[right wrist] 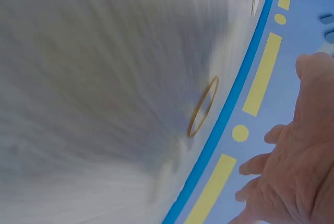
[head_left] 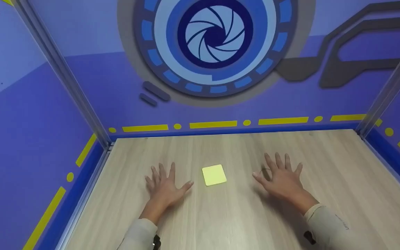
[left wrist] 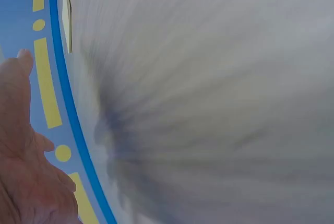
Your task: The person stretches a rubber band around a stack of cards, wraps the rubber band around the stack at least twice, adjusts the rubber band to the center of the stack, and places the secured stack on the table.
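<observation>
A square pale-yellow sticky note pad (head_left: 214, 175) lies on the wooden tabletop between the two hands. My left hand (head_left: 165, 189) is to its left, fingers spread and palm down, holding nothing. In the left wrist view the pad (left wrist: 67, 18) shows edge-on, beyond the thumb. On the other side my right hand (head_left: 285, 180) hovers over the table with spread fingers, its shadow falling below it. Under that hand a thin brown rubber band (right wrist: 200, 105) lies flat on the table, partly hidden by the thumb and index finger in the head view.
The wooden table (head_left: 221, 222) is bounded by a blue-purple back wall (head_left: 99, 86) and side walls with yellow markings. Metal posts (head_left: 64, 69) stand at the back corners. Both forearms wear light sleeves (head_left: 332, 225) with dark straps.
</observation>
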`<action>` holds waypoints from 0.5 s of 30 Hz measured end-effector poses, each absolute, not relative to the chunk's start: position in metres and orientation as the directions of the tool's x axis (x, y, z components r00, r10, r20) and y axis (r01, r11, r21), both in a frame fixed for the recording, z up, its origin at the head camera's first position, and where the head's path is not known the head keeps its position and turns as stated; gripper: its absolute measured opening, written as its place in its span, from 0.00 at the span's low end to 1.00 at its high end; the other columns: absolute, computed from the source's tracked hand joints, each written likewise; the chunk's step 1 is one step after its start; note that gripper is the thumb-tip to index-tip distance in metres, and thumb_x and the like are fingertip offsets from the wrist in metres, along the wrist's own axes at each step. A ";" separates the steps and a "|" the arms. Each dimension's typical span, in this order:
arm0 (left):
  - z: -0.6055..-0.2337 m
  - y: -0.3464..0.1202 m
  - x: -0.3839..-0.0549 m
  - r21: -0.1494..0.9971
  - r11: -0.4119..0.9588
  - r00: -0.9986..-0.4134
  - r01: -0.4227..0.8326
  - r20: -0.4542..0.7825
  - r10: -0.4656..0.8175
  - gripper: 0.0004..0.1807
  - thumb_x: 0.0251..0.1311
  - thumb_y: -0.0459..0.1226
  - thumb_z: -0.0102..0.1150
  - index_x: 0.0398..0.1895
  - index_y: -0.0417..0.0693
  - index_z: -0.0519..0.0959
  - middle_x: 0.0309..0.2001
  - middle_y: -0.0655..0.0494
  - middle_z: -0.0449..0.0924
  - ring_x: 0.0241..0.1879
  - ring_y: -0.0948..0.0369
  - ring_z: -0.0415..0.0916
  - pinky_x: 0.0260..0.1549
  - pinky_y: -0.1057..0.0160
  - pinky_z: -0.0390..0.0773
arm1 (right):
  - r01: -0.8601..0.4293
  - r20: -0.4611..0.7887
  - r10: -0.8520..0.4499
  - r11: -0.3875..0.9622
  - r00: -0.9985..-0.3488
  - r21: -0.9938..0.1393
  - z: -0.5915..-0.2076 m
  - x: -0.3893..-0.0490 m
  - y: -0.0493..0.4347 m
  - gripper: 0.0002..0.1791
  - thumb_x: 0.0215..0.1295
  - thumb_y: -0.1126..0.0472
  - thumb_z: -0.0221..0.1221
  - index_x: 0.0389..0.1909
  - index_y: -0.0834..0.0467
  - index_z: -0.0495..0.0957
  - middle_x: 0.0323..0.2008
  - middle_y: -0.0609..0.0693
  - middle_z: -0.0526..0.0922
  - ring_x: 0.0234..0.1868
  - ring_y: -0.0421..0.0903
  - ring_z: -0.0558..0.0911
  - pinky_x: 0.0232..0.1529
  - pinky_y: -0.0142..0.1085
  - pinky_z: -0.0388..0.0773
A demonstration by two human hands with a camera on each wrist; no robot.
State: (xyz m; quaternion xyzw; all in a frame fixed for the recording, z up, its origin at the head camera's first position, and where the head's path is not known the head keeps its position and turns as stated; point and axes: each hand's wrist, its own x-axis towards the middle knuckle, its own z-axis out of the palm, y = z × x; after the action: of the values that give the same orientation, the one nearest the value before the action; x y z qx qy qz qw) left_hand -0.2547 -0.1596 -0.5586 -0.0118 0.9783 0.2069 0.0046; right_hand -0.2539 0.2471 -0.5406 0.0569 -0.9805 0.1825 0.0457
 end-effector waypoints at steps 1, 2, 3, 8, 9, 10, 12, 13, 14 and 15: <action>-0.560 -0.157 -0.254 0.411 0.912 -1.000 -0.017 -0.012 -0.013 0.59 0.63 0.75 0.54 0.87 0.52 0.52 0.87 0.31 0.40 0.86 0.30 0.29 0.78 0.21 0.30 | -0.139 0.122 -0.101 0.924 -0.987 -0.356 -0.541 -0.253 0.246 0.55 0.70 0.21 0.49 0.86 0.52 0.54 0.85 0.70 0.50 0.85 0.78 0.43 0.71 0.86 0.31; -0.561 -0.154 -0.253 0.423 0.906 -1.000 -0.010 -0.014 -0.005 0.59 0.63 0.74 0.54 0.87 0.51 0.53 0.87 0.31 0.41 0.86 0.31 0.30 0.79 0.22 0.31 | -0.149 0.130 -0.109 0.922 -0.985 -0.358 -0.542 -0.253 0.244 0.55 0.70 0.22 0.50 0.86 0.53 0.55 0.85 0.70 0.51 0.85 0.78 0.44 0.72 0.85 0.32; -0.563 -0.152 -0.253 0.439 0.898 -1.000 -0.002 -0.014 0.005 0.58 0.64 0.73 0.55 0.87 0.49 0.53 0.86 0.31 0.41 0.86 0.31 0.30 0.80 0.24 0.32 | -0.161 0.143 -0.116 0.920 -0.983 -0.357 -0.543 -0.252 0.243 0.54 0.71 0.22 0.52 0.85 0.54 0.56 0.84 0.71 0.53 0.85 0.77 0.46 0.74 0.84 0.34; -0.570 -0.134 -0.253 0.545 0.838 -0.999 0.024 -0.021 0.043 0.55 0.68 0.63 0.61 0.85 0.38 0.54 0.86 0.29 0.43 0.87 0.33 0.33 0.84 0.31 0.38 | -0.216 0.179 -0.157 0.898 -0.971 -0.383 -0.546 -0.252 0.227 0.48 0.73 0.33 0.59 0.80 0.63 0.64 0.81 0.74 0.59 0.84 0.74 0.55 0.81 0.74 0.45; -0.571 -0.130 -0.254 0.561 0.827 -0.999 0.028 -0.018 0.046 0.54 0.69 0.61 0.62 0.84 0.36 0.55 0.85 0.28 0.45 0.87 0.32 0.35 0.84 0.32 0.41 | -0.219 0.179 -0.160 0.892 -0.971 -0.396 -0.546 -0.252 0.223 0.46 0.74 0.36 0.61 0.79 0.64 0.66 0.80 0.74 0.61 0.83 0.73 0.58 0.82 0.72 0.50; -0.572 -0.126 -0.255 0.576 0.817 -0.999 0.032 -0.010 0.046 0.53 0.68 0.59 0.64 0.83 0.34 0.56 0.84 0.27 0.48 0.86 0.32 0.40 0.84 0.32 0.45 | -0.221 0.179 -0.159 0.882 -0.971 -0.416 -0.546 -0.252 0.217 0.43 0.74 0.39 0.63 0.77 0.66 0.68 0.78 0.74 0.64 0.82 0.73 0.61 0.81 0.69 0.55; -0.573 -0.117 -0.259 0.608 0.793 -0.999 0.029 -0.001 0.037 0.52 0.67 0.55 0.67 0.82 0.32 0.58 0.81 0.28 0.56 0.83 0.33 0.50 0.82 0.34 0.55 | -0.222 0.190 -0.151 0.866 -0.970 -0.448 -0.548 -0.253 0.205 0.37 0.73 0.46 0.66 0.71 0.68 0.74 0.73 0.73 0.73 0.77 0.71 0.70 0.77 0.67 0.67; -0.572 -0.113 -0.260 0.625 0.781 -1.000 0.025 0.003 0.030 0.51 0.66 0.54 0.69 0.81 0.32 0.59 0.79 0.29 0.61 0.80 0.35 0.56 0.80 0.36 0.61 | -0.218 0.190 -0.143 0.854 -0.971 -0.473 -0.548 -0.253 0.198 0.34 0.73 0.48 0.67 0.68 0.68 0.76 0.69 0.72 0.76 0.73 0.70 0.74 0.74 0.65 0.72; -0.572 -0.109 -0.263 0.637 0.770 -1.000 0.026 0.010 0.025 0.51 0.65 0.52 0.71 0.80 0.31 0.61 0.75 0.30 0.64 0.77 0.36 0.61 0.77 0.37 0.65 | -0.215 0.192 -0.135 0.842 -0.972 -0.495 -0.549 -0.254 0.192 0.31 0.72 0.50 0.67 0.65 0.68 0.79 0.66 0.70 0.80 0.70 0.68 0.78 0.71 0.63 0.75; -0.572 -0.105 -0.265 0.652 0.758 -1.000 0.026 0.016 0.020 0.50 0.63 0.51 0.73 0.79 0.31 0.63 0.72 0.31 0.67 0.74 0.38 0.64 0.75 0.39 0.69 | -0.216 0.200 -0.129 0.829 -0.971 -0.515 -0.551 -0.255 0.185 0.27 0.71 0.53 0.68 0.62 0.68 0.81 0.61 0.69 0.83 0.66 0.66 0.81 0.67 0.62 0.78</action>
State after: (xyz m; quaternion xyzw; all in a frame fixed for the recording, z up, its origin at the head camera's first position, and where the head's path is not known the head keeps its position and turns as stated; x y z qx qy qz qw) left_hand -0.2647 -0.1046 -0.5721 0.0124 0.9376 0.3475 -0.0042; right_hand -0.2546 0.1852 -0.5508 0.0906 -0.9531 0.2778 0.0787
